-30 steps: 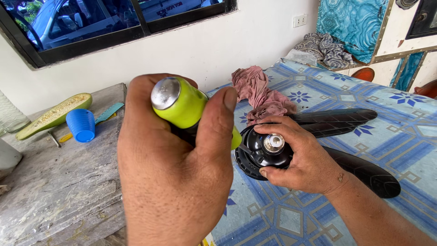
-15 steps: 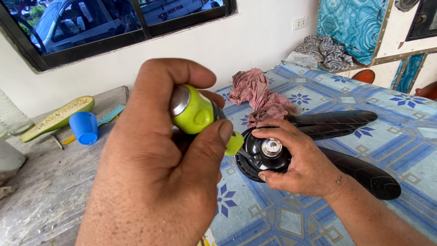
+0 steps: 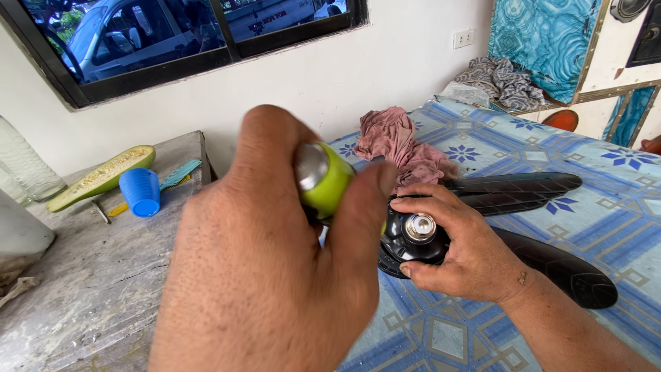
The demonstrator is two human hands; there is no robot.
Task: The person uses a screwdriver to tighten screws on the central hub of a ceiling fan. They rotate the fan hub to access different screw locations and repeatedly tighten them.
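My left hand (image 3: 275, 275) fills the foreground and grips a lime-green tool handle with a silver end cap (image 3: 322, 178), held close to the camera. My right hand (image 3: 454, 248) rests on the blue patterned tablecloth (image 3: 482, 331) and holds the black hub of a fan blade (image 3: 413, 238), whose silver metal centre (image 3: 420, 226) points up. Two black blades (image 3: 516, 189) stretch to the right of the hub. The tool's working end is hidden behind my left hand, near the hub.
A pink rag (image 3: 399, 145) lies behind the hub. On the grey concrete counter (image 3: 82, 289) at left are a blue plastic cup (image 3: 140, 191), a halved green gourd (image 3: 103, 176), a teal comb (image 3: 180, 173) and a clear bottle (image 3: 24, 165). Folded cloth (image 3: 499, 79) sits at back right.
My left hand has rotated and shifted right with the green handle, now covering more of it. My right hand stays on the fan hub.
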